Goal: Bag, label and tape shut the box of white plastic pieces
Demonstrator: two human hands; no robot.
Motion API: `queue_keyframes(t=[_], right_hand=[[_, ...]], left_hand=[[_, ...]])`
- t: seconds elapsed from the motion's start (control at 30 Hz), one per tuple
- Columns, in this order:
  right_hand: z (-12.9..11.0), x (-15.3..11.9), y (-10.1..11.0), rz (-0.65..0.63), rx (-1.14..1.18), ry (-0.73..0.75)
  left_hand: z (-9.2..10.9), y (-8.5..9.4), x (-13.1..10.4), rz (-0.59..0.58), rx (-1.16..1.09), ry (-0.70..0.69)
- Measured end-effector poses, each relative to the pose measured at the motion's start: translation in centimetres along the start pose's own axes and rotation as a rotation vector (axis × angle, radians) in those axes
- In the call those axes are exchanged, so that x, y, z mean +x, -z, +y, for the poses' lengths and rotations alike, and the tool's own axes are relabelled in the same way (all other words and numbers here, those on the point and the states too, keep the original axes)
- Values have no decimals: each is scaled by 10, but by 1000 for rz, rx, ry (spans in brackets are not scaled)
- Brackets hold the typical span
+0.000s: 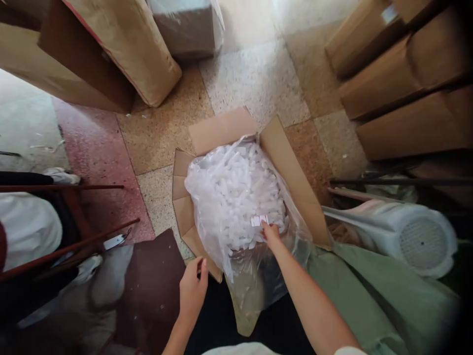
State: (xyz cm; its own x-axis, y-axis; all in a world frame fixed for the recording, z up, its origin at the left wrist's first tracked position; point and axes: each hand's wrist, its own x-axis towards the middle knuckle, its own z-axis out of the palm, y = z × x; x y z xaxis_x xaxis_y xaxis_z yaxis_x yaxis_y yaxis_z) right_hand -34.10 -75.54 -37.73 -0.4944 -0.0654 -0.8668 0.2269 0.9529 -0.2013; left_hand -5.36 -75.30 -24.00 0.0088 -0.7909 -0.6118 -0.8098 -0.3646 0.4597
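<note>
White label (258, 220) with red lines is pinched in my right hand (271, 233), over the white pieces (236, 185), toward five o'clock in the open carton (295, 177); my left hand (192, 285), loosely curled, thumb gap narrow, is near the carton's seven o'clock edge.

Open carton (290, 170): matt brown cardboard. Liner bag (201, 190): clear plastic film — glossy, wrinkled. Small label (258, 221): white, apparently paper. Floor tiles (254, 74): stone-like, speckled — faint sheen. Green sheet (365, 296): matt, cloth-like.

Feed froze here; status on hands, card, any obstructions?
Right hand pinching white card over white pieces. Left hand loosely curled near box. No visible obstruction at card.
</note>
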Motion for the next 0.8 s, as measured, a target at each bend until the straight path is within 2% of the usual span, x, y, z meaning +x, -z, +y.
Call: queue_keyframes(t=[0.03, 0.1, 0.17, 0.27, 0.4, 0.5, 0.6, 0.7, 0.8], right_hand=[[-2, 10, 0, -22, -6, -39], [-9, 21, 0, -69, -26, -88], [-22, 19, -1, -115, -37, -86], [-53, 5, -5, -182, -10, -30], [-98, -12, -16, -295, 121, 128], [-106, -19, -19, -285, 194, 262], [-73, -35, -7, -143, 173, 337], [-9, -65, 25, 65, 102, 356], [63, -95, 60, 383, 31, 247]], left_hand=[[11, -4, 4, 70, -35, -33], [33, -12, 20, 128, -77, -37], [53, -18, 45, 100, -104, 56], [72, -16, 82, 55, 22, 142], [77, -3, 113, 24, 161, 209], [73, 2, 125, -84, 175, 170], [74, -2, 135, -144, 218, 79], [88, -16, 144, -157, 272, -32], [111, -41, 149, -167, 307, -154]])
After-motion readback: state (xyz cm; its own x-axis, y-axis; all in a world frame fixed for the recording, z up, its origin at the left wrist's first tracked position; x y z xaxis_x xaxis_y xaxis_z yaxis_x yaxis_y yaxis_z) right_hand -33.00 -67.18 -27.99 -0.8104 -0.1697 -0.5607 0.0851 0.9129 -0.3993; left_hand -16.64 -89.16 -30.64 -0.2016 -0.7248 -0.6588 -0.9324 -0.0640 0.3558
